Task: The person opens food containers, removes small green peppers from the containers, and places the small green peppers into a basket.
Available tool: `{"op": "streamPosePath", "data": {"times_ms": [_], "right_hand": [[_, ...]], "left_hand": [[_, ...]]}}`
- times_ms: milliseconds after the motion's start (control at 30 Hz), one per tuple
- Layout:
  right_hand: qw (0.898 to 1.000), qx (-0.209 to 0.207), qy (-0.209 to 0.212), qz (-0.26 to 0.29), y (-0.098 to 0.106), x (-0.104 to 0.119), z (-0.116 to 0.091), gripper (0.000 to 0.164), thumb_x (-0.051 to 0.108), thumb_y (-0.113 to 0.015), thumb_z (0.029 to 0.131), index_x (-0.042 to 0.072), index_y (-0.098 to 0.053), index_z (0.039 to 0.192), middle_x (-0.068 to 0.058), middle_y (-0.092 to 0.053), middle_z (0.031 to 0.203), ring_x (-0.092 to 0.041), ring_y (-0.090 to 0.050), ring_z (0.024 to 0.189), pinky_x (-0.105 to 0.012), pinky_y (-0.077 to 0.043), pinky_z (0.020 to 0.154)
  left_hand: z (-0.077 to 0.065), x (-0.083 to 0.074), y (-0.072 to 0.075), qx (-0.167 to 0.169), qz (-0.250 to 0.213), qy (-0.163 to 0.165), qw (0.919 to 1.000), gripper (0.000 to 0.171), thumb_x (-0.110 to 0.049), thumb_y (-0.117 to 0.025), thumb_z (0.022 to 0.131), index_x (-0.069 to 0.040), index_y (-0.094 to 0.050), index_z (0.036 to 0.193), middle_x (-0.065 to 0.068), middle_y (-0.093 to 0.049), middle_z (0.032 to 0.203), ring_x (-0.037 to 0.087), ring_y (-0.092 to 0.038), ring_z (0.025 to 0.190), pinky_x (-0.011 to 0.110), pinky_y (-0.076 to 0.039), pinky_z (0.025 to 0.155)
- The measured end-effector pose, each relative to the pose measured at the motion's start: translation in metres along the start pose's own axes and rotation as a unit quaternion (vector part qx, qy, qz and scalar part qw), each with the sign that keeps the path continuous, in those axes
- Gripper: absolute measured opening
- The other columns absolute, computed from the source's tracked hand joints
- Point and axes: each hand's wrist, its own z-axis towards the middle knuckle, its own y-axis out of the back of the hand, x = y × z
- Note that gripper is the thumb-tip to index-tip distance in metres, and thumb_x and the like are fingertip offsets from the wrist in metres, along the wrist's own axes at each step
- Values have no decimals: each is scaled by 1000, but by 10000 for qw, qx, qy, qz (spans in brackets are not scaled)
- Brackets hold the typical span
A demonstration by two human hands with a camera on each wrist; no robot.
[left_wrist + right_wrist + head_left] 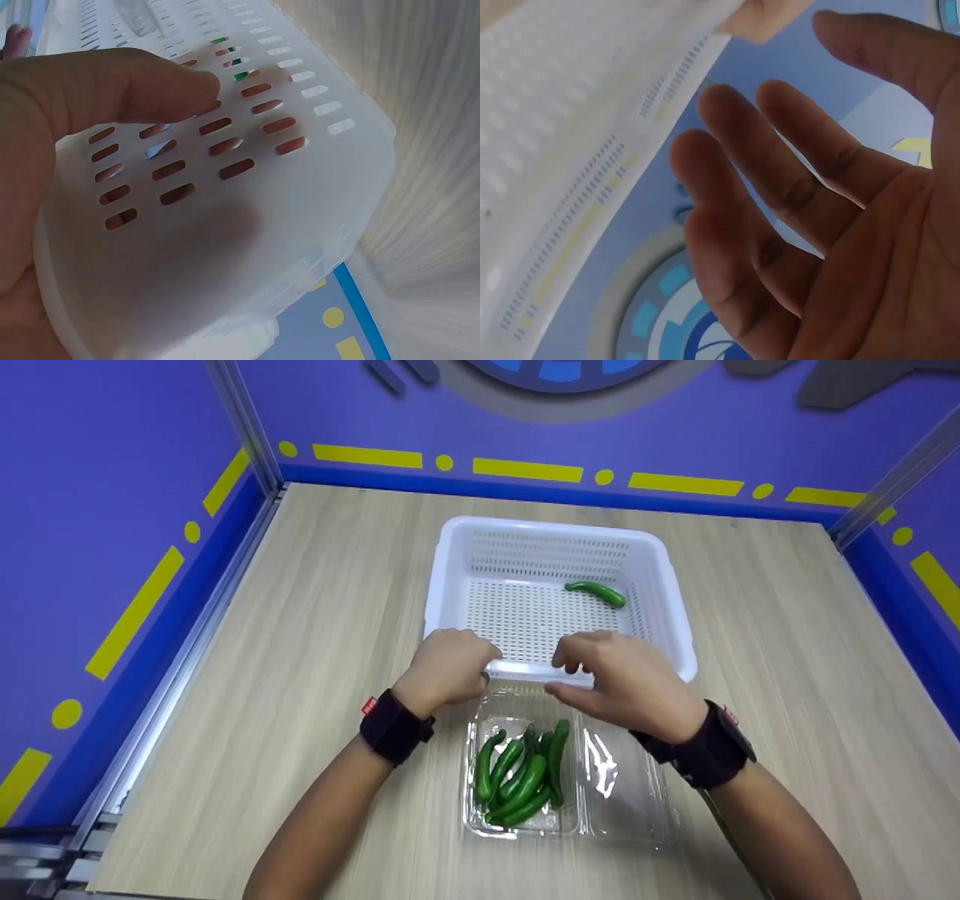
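Note:
My left hand (451, 666) grips the near rim of a white perforated plastic basket (679, 619). In the left wrist view its thumb (165, 86) lies along the slotted wall, and the fingers show dimly through the plastic from the other side. My right hand (626, 679) hovers by the basket's near rim with relaxed, spread fingers and nothing in them. Inside the basket, toward the back right, lies one green chili pepper (598, 593). Below the hands, a clear hinged plastic box (480, 831) holds several green chili peppers (525, 784).
The clear box's lid (626, 791) lies folded out to the right on the wooden table (315, 607). Blue panels (525, 442) with yellow markings enclose the back and sides. A thin green cable (724, 829) runs along the right forearm.

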Motion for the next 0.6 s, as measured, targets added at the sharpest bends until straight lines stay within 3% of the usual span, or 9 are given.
{"op": "streamPosePath", "data": {"times_ms": [167,600], "right_hand": [[9987,467,187,-116,-12,6,-7,25,39,-78,85,18,-69,97,8,-71,90,-11,-65,77,-32,-54,66],[9964,761,322,-171,-30,15,-15,25,35,-80,84,19,-70,100,7,-72,93,-8,-60,71,-26,-49,62]], "left_hand": [[1,0,2,38,5,-27,10000,18,-2,-60,75,-17,-54,67,-6,-46,64,14,-47,62,38,-45,54],[1,-1,1,77,-25,38,10000,16,-5,-63,76,-20,-62,71,-5,-59,68,17,-58,64,41,-50,59]]}}
